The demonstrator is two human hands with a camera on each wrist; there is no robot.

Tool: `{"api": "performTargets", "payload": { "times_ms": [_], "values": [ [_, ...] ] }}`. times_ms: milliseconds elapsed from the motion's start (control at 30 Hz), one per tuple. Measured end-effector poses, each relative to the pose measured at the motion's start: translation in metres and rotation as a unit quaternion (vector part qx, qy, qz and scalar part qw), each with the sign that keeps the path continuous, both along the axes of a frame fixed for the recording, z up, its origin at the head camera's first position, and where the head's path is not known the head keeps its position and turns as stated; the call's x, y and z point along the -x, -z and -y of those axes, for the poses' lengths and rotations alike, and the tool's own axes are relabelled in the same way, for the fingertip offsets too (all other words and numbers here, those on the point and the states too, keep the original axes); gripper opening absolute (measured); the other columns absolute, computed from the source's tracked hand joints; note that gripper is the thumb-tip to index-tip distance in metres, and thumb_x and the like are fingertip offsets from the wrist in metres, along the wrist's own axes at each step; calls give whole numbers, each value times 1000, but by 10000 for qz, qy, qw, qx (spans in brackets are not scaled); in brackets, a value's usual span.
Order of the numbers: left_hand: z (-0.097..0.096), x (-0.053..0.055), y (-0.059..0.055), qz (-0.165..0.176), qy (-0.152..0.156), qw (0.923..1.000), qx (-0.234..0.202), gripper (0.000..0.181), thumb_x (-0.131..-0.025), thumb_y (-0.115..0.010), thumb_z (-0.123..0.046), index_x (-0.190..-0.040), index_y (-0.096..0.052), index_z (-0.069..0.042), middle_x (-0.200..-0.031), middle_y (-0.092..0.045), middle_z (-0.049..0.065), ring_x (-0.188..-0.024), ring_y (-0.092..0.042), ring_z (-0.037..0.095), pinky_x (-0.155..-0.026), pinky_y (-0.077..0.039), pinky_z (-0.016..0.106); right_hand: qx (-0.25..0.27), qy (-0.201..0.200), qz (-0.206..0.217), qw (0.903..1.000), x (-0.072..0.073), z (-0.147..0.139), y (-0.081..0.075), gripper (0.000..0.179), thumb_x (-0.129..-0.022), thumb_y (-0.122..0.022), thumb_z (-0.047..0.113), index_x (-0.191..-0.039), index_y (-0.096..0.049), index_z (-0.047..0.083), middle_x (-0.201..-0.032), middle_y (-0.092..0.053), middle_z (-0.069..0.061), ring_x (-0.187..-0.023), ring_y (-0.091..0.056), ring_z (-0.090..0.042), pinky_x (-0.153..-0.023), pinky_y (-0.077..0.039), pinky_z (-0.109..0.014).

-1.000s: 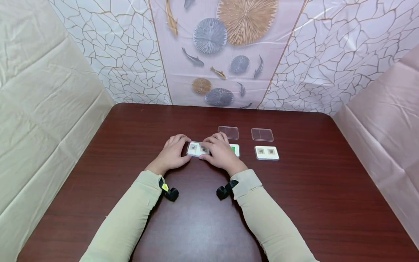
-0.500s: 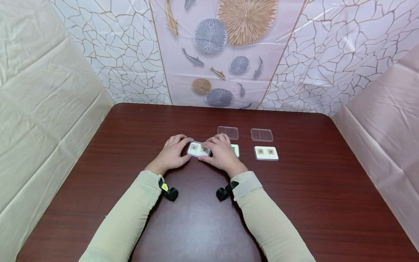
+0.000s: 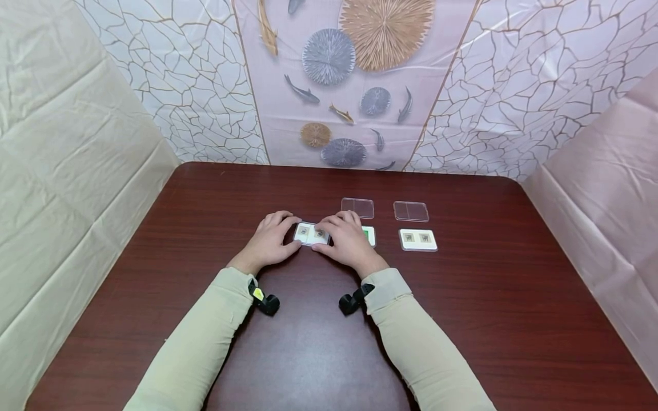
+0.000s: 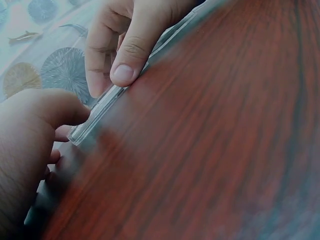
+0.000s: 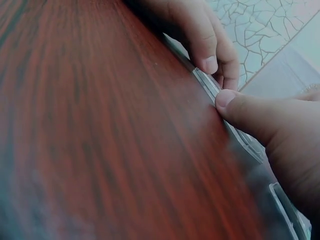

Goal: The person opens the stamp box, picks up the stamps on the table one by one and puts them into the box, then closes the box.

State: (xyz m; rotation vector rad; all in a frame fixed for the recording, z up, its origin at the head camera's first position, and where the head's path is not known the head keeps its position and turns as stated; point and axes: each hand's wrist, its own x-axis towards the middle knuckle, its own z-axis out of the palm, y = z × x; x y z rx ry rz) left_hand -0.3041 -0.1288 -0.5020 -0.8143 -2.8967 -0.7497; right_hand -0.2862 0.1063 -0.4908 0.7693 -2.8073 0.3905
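A flat clear plastic case point(image 3: 310, 233) with a white insert lies on the table, two small dark-marked squares showing on its face. My left hand point(image 3: 266, 242) grips its left end, thumb at the near edge and fingers at the far edge. At the right end my right hand point(image 3: 348, 238) pinches the case the same way, covering part of the right square. Seen edge-on in the left wrist view, the case point(image 4: 102, 106) has layered clear rims. Behind my right hand, a second white case point(image 3: 369, 235) with a green patch is partly hidden.
Farther right lies a third white case point(image 3: 418, 240) with two small squares. Two clear plastic lids point(image 3: 358, 208) lie flat beyond the cases, the other lid point(image 3: 411, 211) to the right. A patterned cloth point(image 3: 329, 114) hangs behind the table point(image 3: 231, 188).
Both hands keep their hold on the case. It tilted slightly half a second ago and lies straighter now; otherwise the scene is the same.
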Motion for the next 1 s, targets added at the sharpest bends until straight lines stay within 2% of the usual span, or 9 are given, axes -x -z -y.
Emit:
{"api": "performTargets", "payload": {
  "times_ms": [300, 467, 633, 767, 867, 1000],
  "values": [
    [3, 0, -1, 75, -98, 9999, 66, 54, -92, -63, -39, -139, -56, -11, -147, -43, 12, -137, -34, 33, -116, -24, 54, 34, 111, 231, 9997, 3, 6, 2, 46, -90, -72, 49, -128, -69, 24, -131, -64, 1, -127, -44, -29, -117, -20, -52],
    [4, 1, 0, 52, -143, 9999, 73, 56, -91, -63, -40, -139, -54, -12, -145, -44, 10, -136, -36, 34, -114, -26, 54, 245, -61, 192, 9995, 4, 4, 2, 50, -91, -71, 48, -134, -64, 23, -135, -60, -1, -131, -42, -29, -119, -16, -54],
    [4, 1, 2, 67, -153, 9998, 90, 73, -88, -64, -42, -151, -42, -12, -148, -42, 13, -137, -34, 35, -115, -25, 55, 847, -205, -270, 9958, 12, -15, -1, 45, -93, -70, 39, -133, -64, 18, -134, -61, -6, -131, -46, -31, -118, -20, -53],
    [-2, 0, 4, -16, -149, 9999, 24, 77, -86, -65, -42, -153, -40, -13, -148, -41, 12, -137, -35, 34, -116, -24, 54, 1266, 174, -392, 9910, 22, -45, -1, 40, -96, -68, 31, -132, -64, 13, -134, -63, -9, -129, -48, -33, -116, -24, -52],
    [-14, -2, 5, -202, -115, 9997, -7, 75, -85, -66, -41, -151, -43, -13, -146, -42, 9, -135, -36, 31, -115, -25, 52, 1464, 584, -119, 9874, 31, -65, -1, 41, -98, -66, 29, -135, -62, 11, -139, -60, -11, -133, -45, -35, -115, -27, -52],
    [-38, -6, 5, -531, 0, 9986, 52, 74, -85, -65, -43, -148, -46, -11, -145, -45, 8, -134, -37, 29, -116, -23, 50, 1578, 942, 660, 9808, 42, -81, -3, 48, -100, -64, 26, -145, -54, 12, -151, -48, -12, -144, -34, -35, -117, -27, -53]
  ]
}}
